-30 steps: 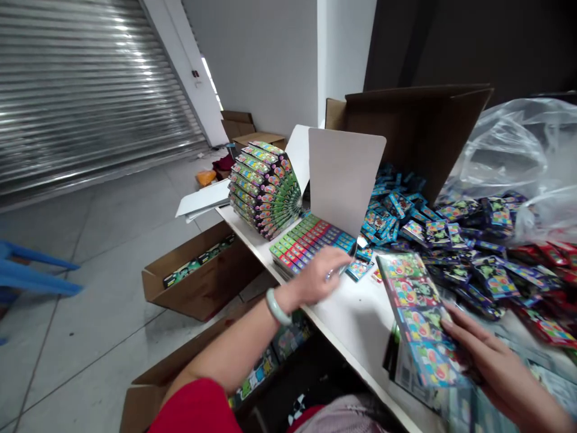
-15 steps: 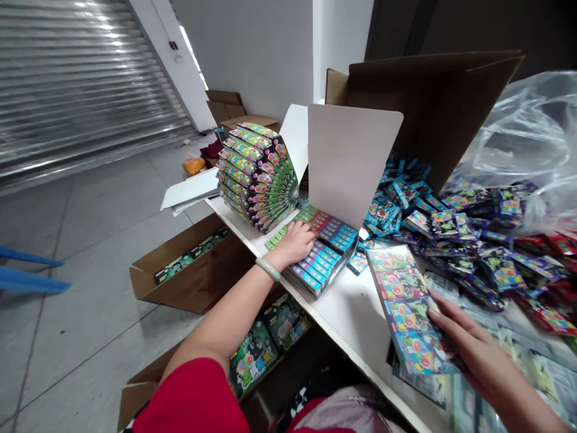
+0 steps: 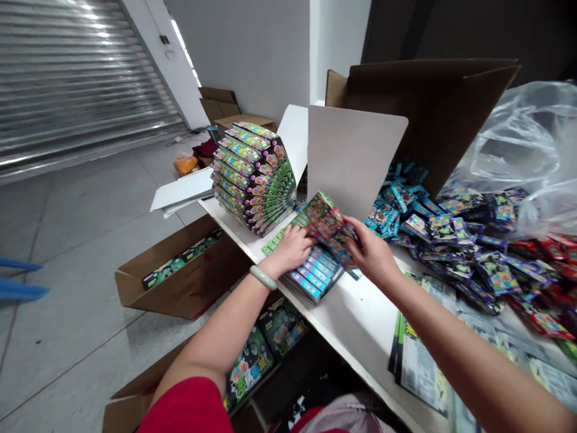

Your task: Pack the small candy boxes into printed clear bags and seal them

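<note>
My left hand (image 3: 294, 246), with a pale bangle at the wrist, lies on a stack of flat strips of small colourful packets (image 3: 309, 273) at the table's edge. Its fingers are spread over the top of the stack. My right hand (image 3: 370, 249) pinches one more strip of colourful packets (image 3: 331, 228) by its right side. That strip is tilted above the stack, close to the left fingers, and covers part of it. Behind the stack stands a white board (image 3: 354, 159). A fanned pile of printed boxes (image 3: 256, 180) sits to its left.
Loose blue, purple and red packets (image 3: 451, 240) heap up at the right, by a large cardboard box (image 3: 428, 114) and clear plastic (image 3: 541, 156). Printed sheets (image 3: 424, 367) lie at the near right. Open cartons (image 3: 180, 282) stand below the table's left edge (image 3: 347, 352).
My right hand has carried its strip left, from over the printed sheets to above the stack, tilting it. My left hand stays on the stack. The view has shifted slightly.
</note>
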The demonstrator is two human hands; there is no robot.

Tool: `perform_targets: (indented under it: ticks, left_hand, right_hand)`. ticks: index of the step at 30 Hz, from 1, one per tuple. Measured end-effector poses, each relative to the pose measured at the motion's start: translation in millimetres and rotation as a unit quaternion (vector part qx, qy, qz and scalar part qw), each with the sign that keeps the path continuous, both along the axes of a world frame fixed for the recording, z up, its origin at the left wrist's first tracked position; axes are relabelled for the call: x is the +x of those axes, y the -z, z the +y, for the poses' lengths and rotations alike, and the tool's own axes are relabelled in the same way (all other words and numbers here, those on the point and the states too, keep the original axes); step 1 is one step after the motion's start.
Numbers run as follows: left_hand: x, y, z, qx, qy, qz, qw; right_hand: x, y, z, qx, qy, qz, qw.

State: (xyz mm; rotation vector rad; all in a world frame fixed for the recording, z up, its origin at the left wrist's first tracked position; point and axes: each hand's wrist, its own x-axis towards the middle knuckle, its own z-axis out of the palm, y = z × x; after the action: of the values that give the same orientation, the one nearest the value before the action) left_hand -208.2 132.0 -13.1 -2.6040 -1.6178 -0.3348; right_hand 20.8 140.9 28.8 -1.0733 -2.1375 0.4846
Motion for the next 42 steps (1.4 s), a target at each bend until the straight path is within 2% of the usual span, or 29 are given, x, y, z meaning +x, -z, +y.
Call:
perform_targets:
  ticks: [3,7,12,15,17,19,22,25,29,33,36,38,40,41,42]
  left_hand:
    - [-1,-0.4,-2,0.001,-0.003,-0.004,1.000]
    - [-1,-0.3,-3,-0.003,-0.007,-0.013,1.000]
    - [-1,-1.4,-4,0.000,0.002,-0.066,0.998]
    - [-10,-2.0,-9,0.002,0.003,-0.129,0.992]
    - [-23,-1.1,-12,-0.002,-0.038,-0.218,0.975]
    - [-39,1.0,-13,0.004,-0.112,-0.310,0.944]
    - [-61,4.8,-5,0.002,-0.200,-0.348,0.916]
    - [-71,6.8,13,-0.067,-0.224,-0.351,0.907]
    - [-72,6.6,36,-0.184,-0.199,-0.350,0.897]
    - [-72,6.8,49,-0.254,-0.190,-0.361,0.877]
    - [-71,7.3,54,-0.298,-0.181,-0.379,0.857]
    - [-70,8.0,55,-0.319,-0.176,-0.395,0.843]
    - [-69,9.0,54,-0.329,-0.178,-0.412,0.831]
    - [-69,9.5,54,-0.330,-0.182,-0.420,0.826]
    - [-70,10.1,52,-0.328,-0.185,-0.426,0.822]
  right_hand:
    - [-16,4.8,19,0.027,-0.008,0.006,1.000]
    - [-21,6.6,30,0.031,-0.028,-0.012,0.999]
    - [-27,16.2,26,0.048,-0.026,-0.047,0.997]
    - [-30,20.0,18,0.067,-0.039,-0.138,0.987]
    - [-32,20.6,14,0.067,-0.054,-0.216,0.973]
    - [-36,20.7,13,0.063,-0.056,-0.272,0.959]
    - [-47,22.7,15,0.058,-0.061,-0.310,0.947]
    - [-60,29.3,15,0.062,-0.083,-0.315,0.943]
    - [-65,40.8,9,0.055,-0.063,-0.316,0.945]
    - [-61,50.3,6,0.018,-0.069,-0.322,0.944]
    - [-62,52.5,11,-0.006,-0.091,-0.293,0.952]
    - [-63,45.1,11,-0.027,-0.090,-0.217,0.972]
    - [-58,27.1,1,-0.078,-0.087,-0.074,0.990]
    - [-51,14.8,-10,-0.126,-0.096,0.010,0.987]
    - [-40,1.6,-24,-0.184,-0.108,0.097,0.972]
